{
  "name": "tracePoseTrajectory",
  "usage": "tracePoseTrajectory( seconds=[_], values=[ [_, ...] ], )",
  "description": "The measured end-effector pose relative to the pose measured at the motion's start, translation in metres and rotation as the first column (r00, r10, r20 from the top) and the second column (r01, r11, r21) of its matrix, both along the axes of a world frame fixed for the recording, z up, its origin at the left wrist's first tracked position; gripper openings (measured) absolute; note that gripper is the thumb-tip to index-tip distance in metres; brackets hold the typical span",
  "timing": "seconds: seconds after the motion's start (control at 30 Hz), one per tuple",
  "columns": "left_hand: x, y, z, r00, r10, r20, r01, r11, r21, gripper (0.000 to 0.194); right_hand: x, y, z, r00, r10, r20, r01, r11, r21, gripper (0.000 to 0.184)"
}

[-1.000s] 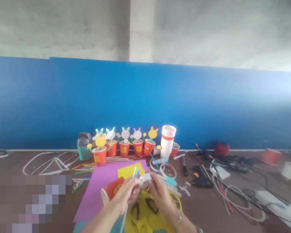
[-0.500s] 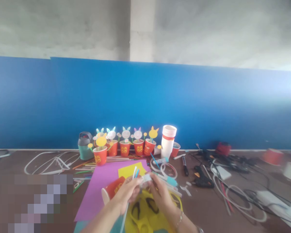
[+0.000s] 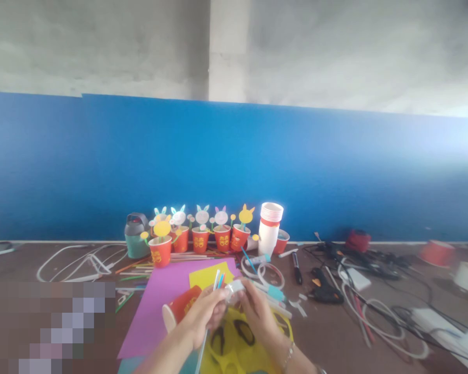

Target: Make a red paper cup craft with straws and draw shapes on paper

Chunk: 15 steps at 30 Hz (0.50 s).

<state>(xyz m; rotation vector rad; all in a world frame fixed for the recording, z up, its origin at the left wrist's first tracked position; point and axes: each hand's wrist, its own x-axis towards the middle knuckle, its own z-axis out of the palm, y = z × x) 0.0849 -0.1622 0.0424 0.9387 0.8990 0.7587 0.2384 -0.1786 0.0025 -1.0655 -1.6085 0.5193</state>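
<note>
My left hand [image 3: 200,317] is closed around thin white and blue sticks [image 3: 217,280], whose long ends stick out above and below the fingers. Between the fingertips of both hands is a small, whitish, partly see-through piece [image 3: 234,288]; its exact kind is too blurred to tell. My right hand [image 3: 258,310] pinches this piece from the right side. A red paper cup [image 3: 179,307] lies on its side just left of my left hand, partly hidden by it. Beneath the hands lies a yellow sheet or bag [image 3: 236,356] with dark looped markings.
Purple paper [image 3: 146,317] lies under the cup. Behind stand several red cups [image 3: 200,240] with animal-face cutouts, a stack of white cups [image 3: 270,234] and a teal container [image 3: 136,244]. Rightward are a black marker [image 3: 297,269], a black glue gun [image 3: 324,286] and tangled cables [image 3: 374,306].
Both hands stay almost in place. The small whitish piece has tilted slightly between the fingertips; nothing has been let go.
</note>
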Motion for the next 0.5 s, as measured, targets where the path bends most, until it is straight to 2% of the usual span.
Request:
tracePoseTrajectory(
  seconds=[0.4,0.5],
  values=[
    [0.0012,-0.0016,0.0043,0.999,0.047,-0.027,-0.047,0.999,-0.003,0.050,-0.0003,-0.0014,0.0028,0.997,-0.026,0.074,0.021,0.998,0.065,0.025],
    [0.0020,-0.0025,0.0047,0.988,0.149,-0.025,-0.149,0.989,0.023,0.051,0.0006,-0.0022,0.0029,0.991,-0.076,0.112,0.064,0.992,0.113,0.019]
  ],
)
